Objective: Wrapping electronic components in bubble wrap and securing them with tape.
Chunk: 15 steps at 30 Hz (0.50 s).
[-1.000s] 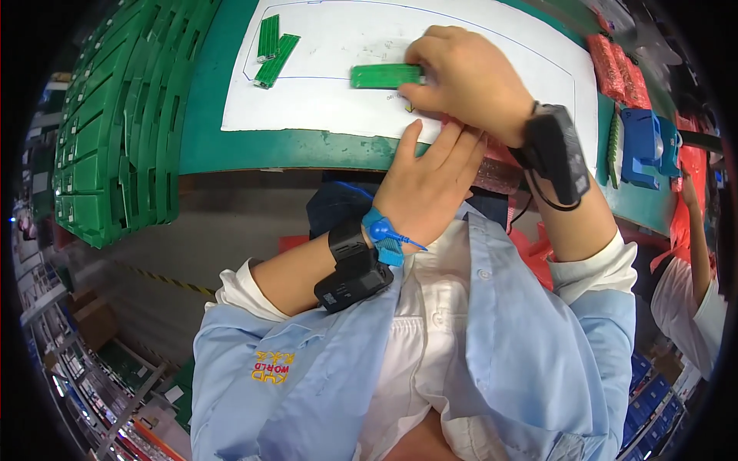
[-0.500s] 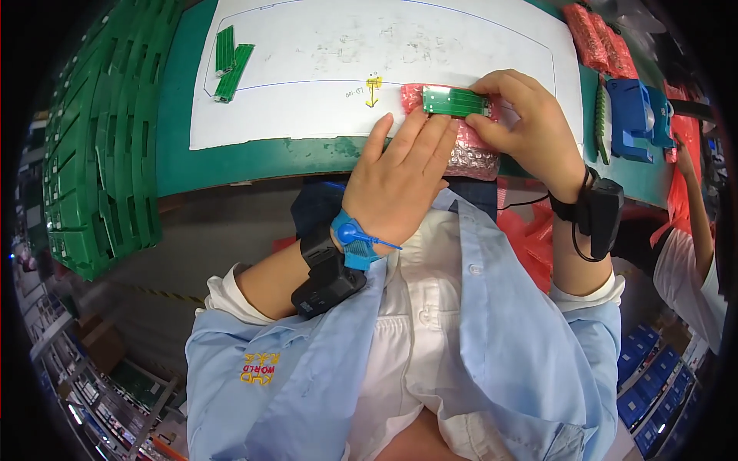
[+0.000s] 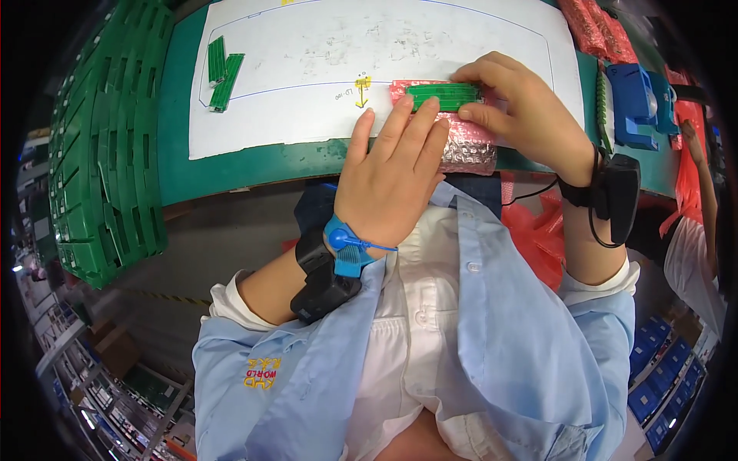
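Note:
A green circuit board, perhaps the top of a small stack, lies lengthwise across a pink bubble-wrap pouch near the table's front edge. My right hand pinches the board's right end between thumb and fingers. Reaching in from the lower left, my left hand has its fingers stretched out and slightly spread. Its fingertips rest at the board's near edge and left part, over the wrap. Two more green circuit boards, one steeper and one slanting, overlap at the left of the white sheet.
Stacked green plastic trays stand on the left. At the right are a blue tape-dispenser-like device and a green coiled cord. Pink-wrapped bundles lie far right. Another person's arm shows at the right edge.
The board's upper face has turned from showing a bright patch with pale dots to an even, lined green. Both hands stay at it; the whole view has shifted slightly.

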Available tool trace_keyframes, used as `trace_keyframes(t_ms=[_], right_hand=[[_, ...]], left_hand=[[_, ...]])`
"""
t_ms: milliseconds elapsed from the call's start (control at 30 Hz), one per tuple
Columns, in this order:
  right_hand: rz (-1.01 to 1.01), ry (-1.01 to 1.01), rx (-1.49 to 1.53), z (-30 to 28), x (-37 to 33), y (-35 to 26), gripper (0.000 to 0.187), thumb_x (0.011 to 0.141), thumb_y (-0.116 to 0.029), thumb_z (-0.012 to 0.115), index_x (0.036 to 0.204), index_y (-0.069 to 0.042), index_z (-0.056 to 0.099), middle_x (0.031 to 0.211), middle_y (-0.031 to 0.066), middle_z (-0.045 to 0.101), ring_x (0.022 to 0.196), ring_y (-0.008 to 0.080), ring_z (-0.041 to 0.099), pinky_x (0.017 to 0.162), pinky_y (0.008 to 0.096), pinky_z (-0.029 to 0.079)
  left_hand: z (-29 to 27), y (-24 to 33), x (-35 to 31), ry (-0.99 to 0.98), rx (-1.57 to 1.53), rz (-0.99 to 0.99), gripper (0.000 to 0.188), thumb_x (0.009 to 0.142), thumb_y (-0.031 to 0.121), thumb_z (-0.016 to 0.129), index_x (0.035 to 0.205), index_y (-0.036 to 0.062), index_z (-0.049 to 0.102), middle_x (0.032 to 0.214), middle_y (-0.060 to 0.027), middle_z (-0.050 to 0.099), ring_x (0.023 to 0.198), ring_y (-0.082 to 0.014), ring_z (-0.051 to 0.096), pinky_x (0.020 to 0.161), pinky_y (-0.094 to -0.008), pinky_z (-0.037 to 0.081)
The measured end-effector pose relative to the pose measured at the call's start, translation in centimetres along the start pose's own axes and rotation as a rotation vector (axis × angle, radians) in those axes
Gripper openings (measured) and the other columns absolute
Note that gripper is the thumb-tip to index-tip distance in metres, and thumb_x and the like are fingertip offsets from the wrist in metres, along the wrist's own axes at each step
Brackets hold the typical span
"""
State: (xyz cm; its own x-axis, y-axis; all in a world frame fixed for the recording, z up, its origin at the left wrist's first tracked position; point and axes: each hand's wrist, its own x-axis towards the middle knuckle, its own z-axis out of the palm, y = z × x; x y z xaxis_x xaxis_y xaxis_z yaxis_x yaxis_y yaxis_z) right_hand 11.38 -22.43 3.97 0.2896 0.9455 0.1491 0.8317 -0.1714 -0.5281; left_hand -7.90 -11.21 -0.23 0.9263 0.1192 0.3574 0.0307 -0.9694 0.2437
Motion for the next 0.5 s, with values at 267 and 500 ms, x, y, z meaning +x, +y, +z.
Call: trace_keyframes(t_ms=[267, 500], right_hand=[[0.006, 0.02, 0.046, 0.5, 0.1, -0.3, 0.022, 0.08, -0.006, 0.069, 0.099, 0.001, 0.06, 0.088, 0.0118, 0.056, 0.082, 0.0261, 0.056, 0.075, 0.0329, 0.046], [0.105, 0.095, 0.05, 1.1, 0.0, -1.0, 0.02, 0.077, -0.005, 0.069, 0.09, 0.001, 0.056, 0.085, 0.0112, 0.056, 0.078, 0.0266, 0.056, 0.071, 0.0342, 0.047]], left_hand=[[0.2, 0.2, -0.3, 0.004, -0.011, 0.006, 0.064, 0.072, 0.025, 0.077, 0.129, 0.0084, 0.054, 0.139, -0.0056, 0.048, 0.132, -0.0261, 0.041, 0.107, -0.0491, 0.033], [0.5, -0.3, -0.4, -0.023, -0.119, -0.017, 0.065, 0.071, 0.023, 0.078, 0.129, 0.0061, 0.054, 0.135, -0.0054, 0.05, 0.129, -0.028, 0.043, 0.108, -0.0454, 0.034]])
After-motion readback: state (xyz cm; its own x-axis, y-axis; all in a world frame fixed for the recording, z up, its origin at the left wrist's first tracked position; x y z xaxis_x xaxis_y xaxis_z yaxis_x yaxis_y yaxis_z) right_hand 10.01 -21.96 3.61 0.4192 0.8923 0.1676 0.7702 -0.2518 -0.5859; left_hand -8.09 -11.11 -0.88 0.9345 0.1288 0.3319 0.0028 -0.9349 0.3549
